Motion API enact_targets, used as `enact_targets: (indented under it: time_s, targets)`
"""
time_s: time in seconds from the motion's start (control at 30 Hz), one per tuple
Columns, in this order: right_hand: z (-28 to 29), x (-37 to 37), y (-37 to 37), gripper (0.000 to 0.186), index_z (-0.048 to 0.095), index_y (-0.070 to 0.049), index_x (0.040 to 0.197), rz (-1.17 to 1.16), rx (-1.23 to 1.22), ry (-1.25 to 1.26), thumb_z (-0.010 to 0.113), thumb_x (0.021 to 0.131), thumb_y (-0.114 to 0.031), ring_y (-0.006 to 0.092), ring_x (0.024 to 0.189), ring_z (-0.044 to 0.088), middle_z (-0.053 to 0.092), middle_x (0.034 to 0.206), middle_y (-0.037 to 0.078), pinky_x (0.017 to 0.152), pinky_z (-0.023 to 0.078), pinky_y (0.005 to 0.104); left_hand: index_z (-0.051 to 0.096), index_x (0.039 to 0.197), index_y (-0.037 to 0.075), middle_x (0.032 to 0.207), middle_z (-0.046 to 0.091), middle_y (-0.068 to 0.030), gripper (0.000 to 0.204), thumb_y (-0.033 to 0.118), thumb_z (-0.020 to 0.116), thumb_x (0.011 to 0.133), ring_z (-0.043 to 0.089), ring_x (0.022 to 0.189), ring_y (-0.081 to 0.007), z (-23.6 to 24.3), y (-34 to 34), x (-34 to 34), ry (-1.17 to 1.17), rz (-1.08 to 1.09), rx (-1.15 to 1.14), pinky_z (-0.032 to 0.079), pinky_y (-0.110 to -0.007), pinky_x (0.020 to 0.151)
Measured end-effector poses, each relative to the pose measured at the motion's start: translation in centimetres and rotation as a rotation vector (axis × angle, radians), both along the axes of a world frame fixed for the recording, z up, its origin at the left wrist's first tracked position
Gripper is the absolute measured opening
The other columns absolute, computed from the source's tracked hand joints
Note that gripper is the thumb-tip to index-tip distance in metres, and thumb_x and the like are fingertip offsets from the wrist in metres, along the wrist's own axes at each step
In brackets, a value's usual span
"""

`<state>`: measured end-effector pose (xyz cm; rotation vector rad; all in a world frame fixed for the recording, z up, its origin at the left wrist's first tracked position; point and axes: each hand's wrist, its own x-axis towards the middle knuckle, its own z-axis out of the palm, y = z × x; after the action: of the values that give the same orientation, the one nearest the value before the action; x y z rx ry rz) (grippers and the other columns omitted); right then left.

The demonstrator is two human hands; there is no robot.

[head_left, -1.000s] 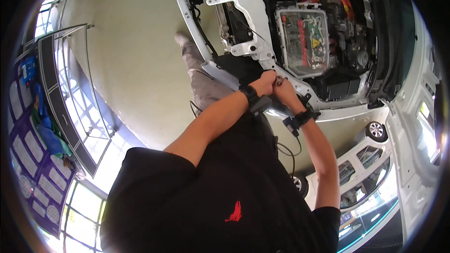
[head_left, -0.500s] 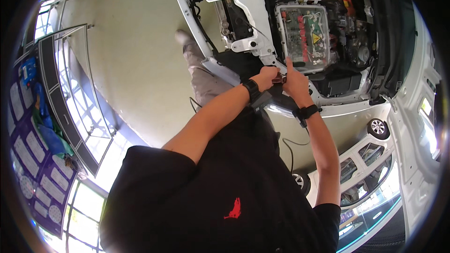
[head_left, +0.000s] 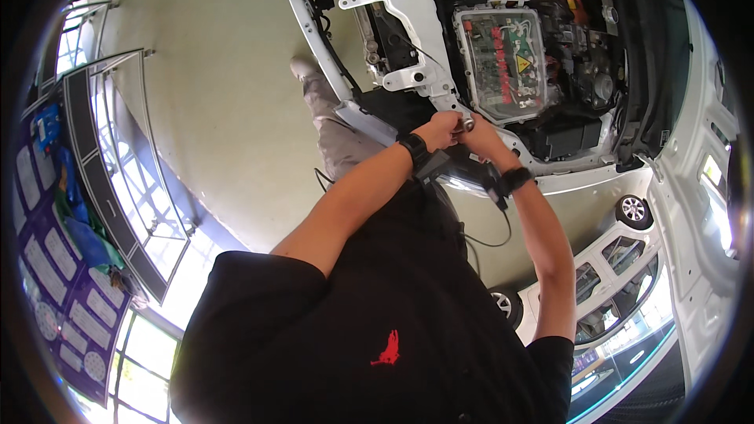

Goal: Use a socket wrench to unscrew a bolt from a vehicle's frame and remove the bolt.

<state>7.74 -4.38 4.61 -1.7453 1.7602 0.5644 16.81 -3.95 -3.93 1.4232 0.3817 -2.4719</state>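
Observation:
My left hand (head_left: 444, 129) and my right hand (head_left: 482, 139) meet over the front edge of a white car body (head_left: 406, 27), both closed around a small metal item (head_left: 467, 123), partly hidden by the fingers. Dark bands with attached black units circle both wrists. Just beyond the hands, within the engine bay, sits a box with a transparent lid (head_left: 501, 63), showing red parts, a green board and a yellow warning triangle. A black plastic panel (head_left: 393, 114) lies left of my hands.
A metal-framed rack (head_left: 118, 173) and a purple board (head_left: 71, 306) stand at the left. At the lower right is another white car (head_left: 605, 267). A raised white panel (head_left: 707, 188) borders the right side. A black cable (head_left: 491, 242) hangs below my right wrist.
Half a second ago my right index finger pointed up toward the lidded box; now it is curled around the metal item again. Both hands have shifted slightly left.

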Motion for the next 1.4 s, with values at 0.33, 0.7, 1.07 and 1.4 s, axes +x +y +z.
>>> enact_targets:
  time_s: [0.33,0.7,1.07,1.4]
  targets:
    - [2.4,0.3,-1.5,0.073,0.030,-0.002,0.130,0.048,0.165,-0.070,0.061,0.065,-0.009,0.0317,0.064,0.060,0.060,0.069,0.016,0.052,0.047,0.0389,0.052,0.076,0.015,0.067,0.049,0.0018,0.021,0.033,0.048,0.086,0.048,0.072,-0.0151,1.7,-0.1,1.2,0.044,-0.060,-0.044,0.036,-0.036,0.076]
    - [2.5,0.6,-0.2,0.066,0.030,0.001,0.127,0.233,-0.023,0.028,0.058,0.070,-0.016,0.0347,0.068,0.061,0.061,0.077,0.022,0.056,0.049,0.0433,0.052,0.082,0.013,0.073,0.053,0.0010,0.020,0.029,0.043,0.089,0.051,0.077,-0.0166,0.7,0.4,0.6,0.046,0.049,-0.021,0.037,-0.038,0.080]
    - [2.2,-0.4,-0.4,0.049,0.040,-0.001,0.116,0.279,-0.050,-0.017,0.055,0.071,-0.014,0.0345,0.072,0.061,0.061,0.078,0.020,0.061,0.049,0.0402,0.051,0.081,0.016,0.076,0.055,0.0023,0.022,0.031,0.039,0.091,0.050,0.080,-0.0147,0.6,0.2,1.4,0.042,-0.156,-0.086,0.036,-0.037,0.080]
    - [-1.3,-1.2,2.0,0.055,0.039,-0.001,0.120,-0.079,-0.023,-0.110,0.059,0.071,-0.018,0.0299,0.063,0.060,0.059,0.073,0.019,0.052,0.045,0.0396,0.050,0.091,0.013,0.082,0.057,-0.0020,0.024,0.032,0.034,0.092,0.054,0.080,-0.0194,1.3,-0.4,1.2,0.204,0.068,0.017,0.039,-0.041,0.079]
